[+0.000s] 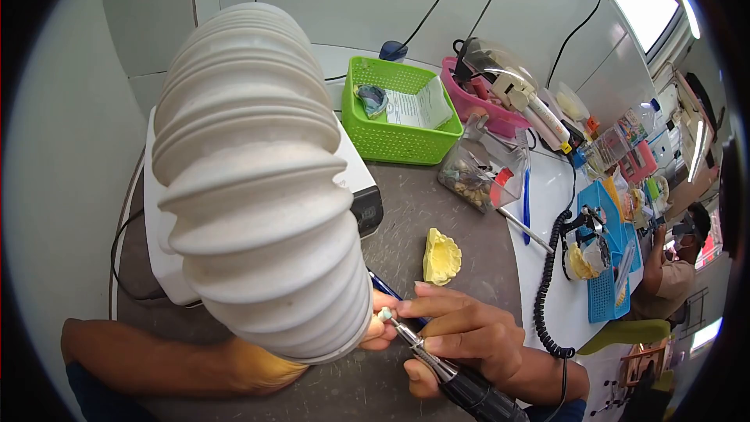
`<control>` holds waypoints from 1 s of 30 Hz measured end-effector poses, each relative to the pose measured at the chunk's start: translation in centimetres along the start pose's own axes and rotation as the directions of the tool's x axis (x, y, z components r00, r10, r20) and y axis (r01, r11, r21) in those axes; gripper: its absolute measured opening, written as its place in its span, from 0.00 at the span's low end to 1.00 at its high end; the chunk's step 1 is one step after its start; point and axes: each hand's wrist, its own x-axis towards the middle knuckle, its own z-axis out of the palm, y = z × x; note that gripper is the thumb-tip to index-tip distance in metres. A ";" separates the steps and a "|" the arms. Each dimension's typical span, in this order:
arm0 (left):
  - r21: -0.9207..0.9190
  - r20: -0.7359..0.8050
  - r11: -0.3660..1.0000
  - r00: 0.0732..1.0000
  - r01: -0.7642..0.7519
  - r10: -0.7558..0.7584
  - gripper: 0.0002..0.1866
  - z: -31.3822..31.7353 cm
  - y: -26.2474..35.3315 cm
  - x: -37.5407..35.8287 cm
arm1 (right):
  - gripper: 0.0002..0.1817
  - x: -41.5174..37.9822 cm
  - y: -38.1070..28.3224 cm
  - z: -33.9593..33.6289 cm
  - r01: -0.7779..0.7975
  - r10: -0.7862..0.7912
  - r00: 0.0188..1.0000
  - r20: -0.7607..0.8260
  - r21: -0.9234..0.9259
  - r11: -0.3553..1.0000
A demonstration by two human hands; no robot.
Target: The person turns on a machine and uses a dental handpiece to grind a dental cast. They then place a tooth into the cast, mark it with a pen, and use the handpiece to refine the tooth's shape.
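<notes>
Head cam looks down on a grey bench (453, 211), and a big ribbed white hose (258, 187) eats most of the middle of the frame. My right hand (469, 336) is wrapped around a rotary handpiece (461, 379) pencil-style, fingers closed firmly on its dark body, with the small white-tipped bur (384, 314) pointing up and left. My left hand (375, 332) sits right at the mouth of the hose, mostly hidden behind it. Only a couple of fingertips show, pinched together on something tiny that the bur tip touches, but I honestly can't tell what the piece is.

Handling guess: whatever is in that pinch is small and light, probably brittle, so I'd hold it by its edges with a steady pinch and not squeeze hard. The handpiece looks stiff and a bit tail-heavy with its coiled cord (547, 281) dragging to the right, so gripping near the nose makes sense.

Just beyond my right hand a yellow dental cast (441, 256) lies on the bench, apart from both hands. Further back there's a green basket (398, 113) with papers in it, a pink tray (476, 101), and a blue tray (601, 266) off right. Another person (680, 266) sits at the far right edge.
</notes>
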 end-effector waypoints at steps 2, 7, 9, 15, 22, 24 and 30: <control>0.125 -0.026 0.992 0.999 -0.034 0.037 0.12 -0.4 -0.4 -0.1 | 0.20 0.0 -0.1 0.0 -0.003 0.003 1.000 0.005 -0.004 1.000; 0.246 -0.071 0.968 0.995 -0.052 0.072 0.11 -0.3 -0.4 -0.1 | 0.20 0.0 0.1 -0.1 -0.011 0.011 1.000 0.003 0.003 1.000; 0.236 -0.061 0.971 0.997 -0.038 0.053 0.11 -0.4 -0.3 -0.1 | 0.20 0.1 0.0 0.0 -0.008 0.008 1.000 0.006 0.002 1.000; 0.234 -0.102 0.972 0.994 -0.012 0.037 0.11 -0.3 -0.3 -0.2 | 0.20 -0.1 0.2 -0.2 -0.006 0.006 1.000 -0.012 0.002 1.000; 0.219 -0.067 0.975 0.996 -0.044 0.060 0.11 -0.5 -0.5 -0.2 | 0.20 -0.1 0.3 -0.1 0.002 -0.002 1.000 -0.020 0.006 1.000; 0.223 -0.080 0.975 0.996 -0.016 0.035 0.11 -0.5 -0.4 -0.2 | 0.20 -0.1 0.3 -0.1 0.003 -0.003 1.000 -0.018 0.005 1.000; 0.223 -0.078 0.975 0.996 -0.015 0.033 0.12 -0.5 -0.4 -0.2 | 0.20 0.0 0.2 -0.2 -0.009 0.009 1.000 -0.011 0.002 1.000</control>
